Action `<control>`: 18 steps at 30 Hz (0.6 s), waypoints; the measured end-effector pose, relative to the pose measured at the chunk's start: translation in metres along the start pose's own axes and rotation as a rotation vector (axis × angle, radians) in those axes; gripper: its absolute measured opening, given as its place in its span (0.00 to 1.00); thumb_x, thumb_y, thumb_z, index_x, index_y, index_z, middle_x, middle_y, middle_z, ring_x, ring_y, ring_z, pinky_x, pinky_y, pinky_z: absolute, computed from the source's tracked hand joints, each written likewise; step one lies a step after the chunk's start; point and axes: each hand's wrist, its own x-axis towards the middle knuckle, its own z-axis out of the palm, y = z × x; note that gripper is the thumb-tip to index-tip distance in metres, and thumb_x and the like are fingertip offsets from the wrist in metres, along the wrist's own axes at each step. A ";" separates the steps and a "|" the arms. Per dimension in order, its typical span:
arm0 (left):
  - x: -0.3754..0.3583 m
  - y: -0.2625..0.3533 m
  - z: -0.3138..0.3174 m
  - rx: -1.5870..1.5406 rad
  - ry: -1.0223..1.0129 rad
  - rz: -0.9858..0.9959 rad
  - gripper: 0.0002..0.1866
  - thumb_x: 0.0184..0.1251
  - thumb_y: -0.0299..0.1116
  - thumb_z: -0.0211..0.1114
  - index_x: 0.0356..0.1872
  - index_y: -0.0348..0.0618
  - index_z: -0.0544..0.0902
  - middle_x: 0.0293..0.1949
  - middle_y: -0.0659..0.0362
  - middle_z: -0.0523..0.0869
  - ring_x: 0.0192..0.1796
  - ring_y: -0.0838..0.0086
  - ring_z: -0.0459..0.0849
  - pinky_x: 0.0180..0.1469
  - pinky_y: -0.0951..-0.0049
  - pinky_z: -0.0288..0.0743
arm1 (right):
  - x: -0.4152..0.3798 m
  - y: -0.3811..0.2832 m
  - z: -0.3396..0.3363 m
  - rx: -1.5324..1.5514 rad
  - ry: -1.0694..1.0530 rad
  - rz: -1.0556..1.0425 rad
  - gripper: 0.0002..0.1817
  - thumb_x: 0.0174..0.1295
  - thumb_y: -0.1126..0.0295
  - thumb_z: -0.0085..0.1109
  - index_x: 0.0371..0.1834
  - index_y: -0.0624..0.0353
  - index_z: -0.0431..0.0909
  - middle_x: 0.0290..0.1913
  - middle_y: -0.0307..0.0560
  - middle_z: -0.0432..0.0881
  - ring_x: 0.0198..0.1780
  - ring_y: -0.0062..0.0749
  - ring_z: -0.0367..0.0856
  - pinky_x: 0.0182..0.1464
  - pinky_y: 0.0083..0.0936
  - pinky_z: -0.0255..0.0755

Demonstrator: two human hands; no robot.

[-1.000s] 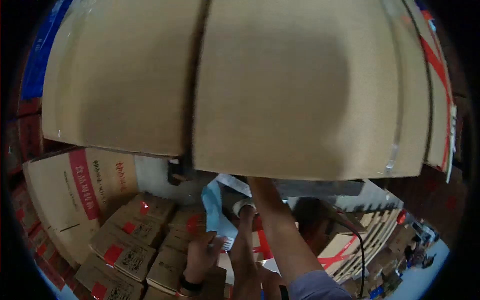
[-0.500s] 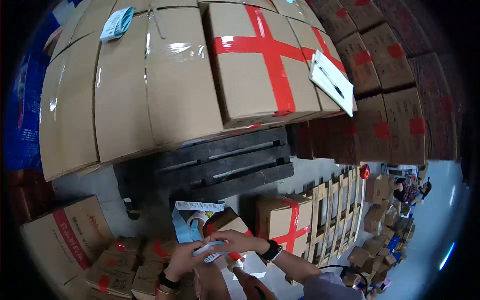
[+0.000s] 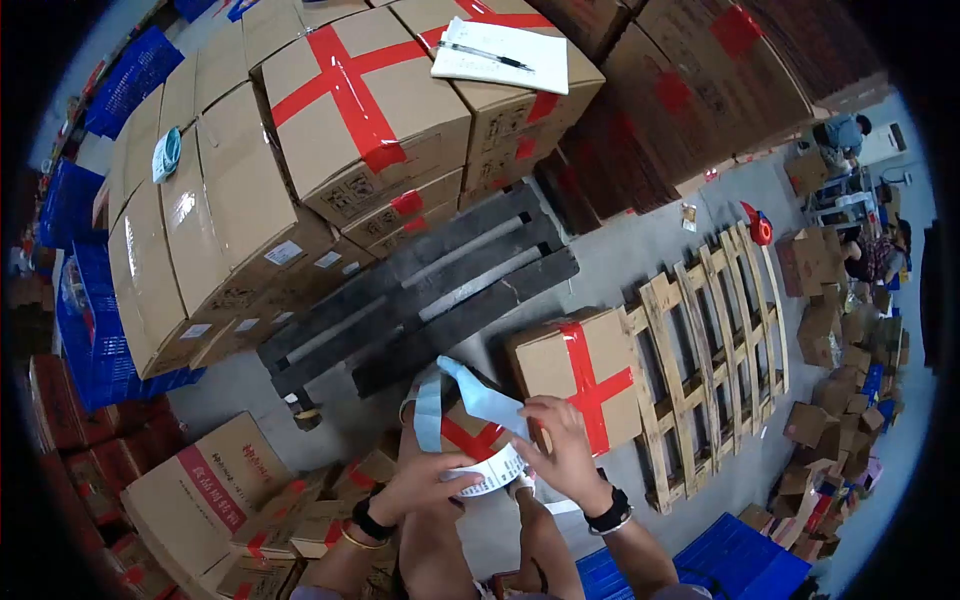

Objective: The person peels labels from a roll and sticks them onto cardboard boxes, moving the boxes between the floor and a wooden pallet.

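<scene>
Between my two hands runs a strip of printed labels on light blue backing. Its white printed face shows in the middle, and a loose blue length loops up and away over my legs. My left hand is closed on the lower left end of the white part. At the other side, my right hand pinches the strip near where the blue length begins. A black band is on each wrist. Just beyond the hands stands a carton crossed with red tape.
Stacked cartons rise ahead, with a notepad, a pen and a folded blue label bundle on top. Below them lies a black pallet. Right are a wooden pallet, a red tape dispenser and a distant person.
My hands have moved apart, drawing out the white printed strip between them. The blue length now hangs in a different loop. The view has turned and shows more floor and boxes.
</scene>
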 end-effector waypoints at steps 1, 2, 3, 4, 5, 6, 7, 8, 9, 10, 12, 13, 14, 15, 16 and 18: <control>0.008 -0.004 0.015 -0.028 -0.020 -0.027 0.13 0.64 0.34 0.65 0.46 0.38 0.82 0.39 0.59 0.86 0.40 0.83 0.81 0.39 0.80 0.75 | -0.016 0.001 -0.006 0.130 -0.074 0.010 0.13 0.53 0.67 0.66 0.39 0.59 0.77 0.47 0.50 0.78 0.49 0.44 0.75 0.53 0.35 0.65; 0.014 -0.006 0.029 -0.057 -0.039 -0.058 0.14 0.64 0.34 0.65 0.47 0.38 0.81 0.40 0.59 0.85 0.41 0.83 0.81 0.39 0.80 0.75 | -0.030 0.000 -0.011 0.175 -0.149 0.023 0.13 0.54 0.66 0.65 0.41 0.58 0.77 0.43 0.48 0.78 0.48 0.44 0.74 0.53 0.36 0.64; 0.019 -0.003 0.042 -0.033 -0.069 -0.011 0.15 0.64 0.35 0.65 0.48 0.39 0.81 0.40 0.58 0.86 0.40 0.80 0.82 0.39 0.78 0.75 | -0.044 0.001 -0.016 0.173 -0.177 0.055 0.13 0.54 0.66 0.65 0.40 0.58 0.77 0.41 0.47 0.78 0.46 0.43 0.75 0.52 0.35 0.64; 0.025 0.001 0.053 -0.009 -0.101 0.038 0.15 0.64 0.36 0.65 0.49 0.40 0.80 0.39 0.57 0.86 0.39 0.77 0.83 0.39 0.77 0.75 | -0.057 0.004 -0.022 0.169 -0.204 0.084 0.13 0.53 0.65 0.66 0.39 0.57 0.78 0.38 0.46 0.79 0.44 0.42 0.76 0.50 0.34 0.65; 0.031 0.003 0.063 0.012 -0.134 0.090 0.16 0.64 0.37 0.64 0.49 0.42 0.80 0.39 0.57 0.86 0.37 0.74 0.84 0.39 0.76 0.75 | -0.069 0.008 -0.028 0.203 -0.189 0.121 0.13 0.53 0.65 0.66 0.38 0.57 0.78 0.37 0.45 0.80 0.43 0.41 0.76 0.50 0.34 0.65; 0.034 0.001 0.074 0.033 -0.179 0.110 0.16 0.64 0.37 0.64 0.50 0.42 0.80 0.38 0.57 0.86 0.37 0.73 0.84 0.39 0.76 0.75 | -0.081 0.014 -0.034 0.236 -0.175 0.158 0.13 0.53 0.64 0.67 0.38 0.57 0.79 0.36 0.45 0.80 0.42 0.41 0.77 0.49 0.34 0.65; 0.039 -0.002 0.084 0.054 -0.224 0.131 0.16 0.64 0.37 0.64 0.50 0.43 0.80 0.38 0.57 0.86 0.37 0.72 0.84 0.38 0.76 0.75 | -0.090 0.019 -0.041 0.266 -0.163 0.194 0.13 0.53 0.64 0.67 0.38 0.57 0.79 0.35 0.44 0.80 0.41 0.40 0.77 0.48 0.33 0.65; 0.042 -0.003 0.092 0.075 -0.268 0.155 0.16 0.64 0.37 0.63 0.50 0.44 0.80 0.38 0.57 0.86 0.36 0.72 0.84 0.38 0.75 0.75 | -0.098 0.024 -0.048 0.274 -0.158 0.203 0.13 0.53 0.64 0.67 0.38 0.57 0.79 0.36 0.44 0.80 0.41 0.40 0.77 0.48 0.33 0.65; 0.047 0.016 0.095 0.136 -0.335 0.075 0.15 0.65 0.38 0.63 0.50 0.45 0.80 0.38 0.56 0.86 0.36 0.70 0.84 0.38 0.74 0.75 | -0.104 0.028 -0.056 0.281 -0.151 0.212 0.13 0.53 0.63 0.67 0.37 0.57 0.79 0.36 0.45 0.80 0.41 0.40 0.77 0.48 0.33 0.65; 0.053 0.018 0.099 0.154 -0.352 0.068 0.15 0.65 0.38 0.63 0.50 0.46 0.80 0.39 0.56 0.86 0.36 0.69 0.84 0.38 0.74 0.75 | -0.110 0.034 -0.061 0.289 -0.144 0.222 0.13 0.52 0.63 0.67 0.37 0.57 0.79 0.36 0.45 0.81 0.40 0.40 0.78 0.48 0.33 0.65; 0.061 0.017 0.108 0.182 -0.388 0.046 0.15 0.64 0.38 0.63 0.50 0.47 0.81 0.40 0.56 0.85 0.37 0.68 0.84 0.39 0.73 0.75 | -0.121 0.049 -0.066 0.290 -0.150 0.225 0.13 0.52 0.63 0.68 0.37 0.57 0.79 0.40 0.46 0.81 0.45 0.41 0.77 0.50 0.34 0.65; 0.065 0.017 0.110 0.238 -0.398 0.078 0.15 0.64 0.38 0.63 0.50 0.47 0.81 0.40 0.55 0.85 0.37 0.67 0.84 0.39 0.71 0.75 | -0.125 0.055 -0.067 0.273 -0.147 0.210 0.13 0.52 0.63 0.68 0.37 0.56 0.79 0.41 0.47 0.81 0.46 0.42 0.77 0.51 0.34 0.65; 0.065 0.014 0.114 0.215 -0.402 0.082 0.15 0.64 0.38 0.63 0.50 0.47 0.81 0.40 0.55 0.85 0.37 0.67 0.84 0.39 0.71 0.75 | -0.128 0.060 -0.068 0.258 -0.140 0.192 0.13 0.51 0.63 0.68 0.36 0.56 0.79 0.42 0.47 0.80 0.47 0.42 0.77 0.51 0.34 0.65; 0.068 0.012 0.117 0.197 -0.407 0.090 0.15 0.64 0.38 0.63 0.50 0.47 0.81 0.40 0.56 0.85 0.37 0.67 0.84 0.38 0.71 0.75 | -0.130 0.062 -0.071 0.240 -0.149 0.213 0.12 0.51 0.63 0.68 0.34 0.56 0.79 0.45 0.48 0.80 0.50 0.43 0.76 0.53 0.36 0.65; 0.071 0.010 0.121 0.178 -0.410 0.101 0.15 0.64 0.38 0.63 0.49 0.47 0.81 0.40 0.56 0.85 0.37 0.67 0.84 0.38 0.71 0.75 | -0.134 0.064 -0.073 0.258 -0.157 0.214 0.11 0.51 0.64 0.68 0.33 0.56 0.78 0.44 0.48 0.80 0.49 0.43 0.76 0.53 0.36 0.64; 0.074 0.007 0.129 0.217 -0.443 0.076 0.15 0.65 0.39 0.62 0.49 0.44 0.81 0.40 0.56 0.86 0.38 0.70 0.84 0.38 0.73 0.75 | -0.138 0.071 -0.077 0.283 -0.175 0.195 0.11 0.50 0.65 0.68 0.31 0.55 0.78 0.44 0.47 0.80 0.49 0.43 0.77 0.54 0.37 0.64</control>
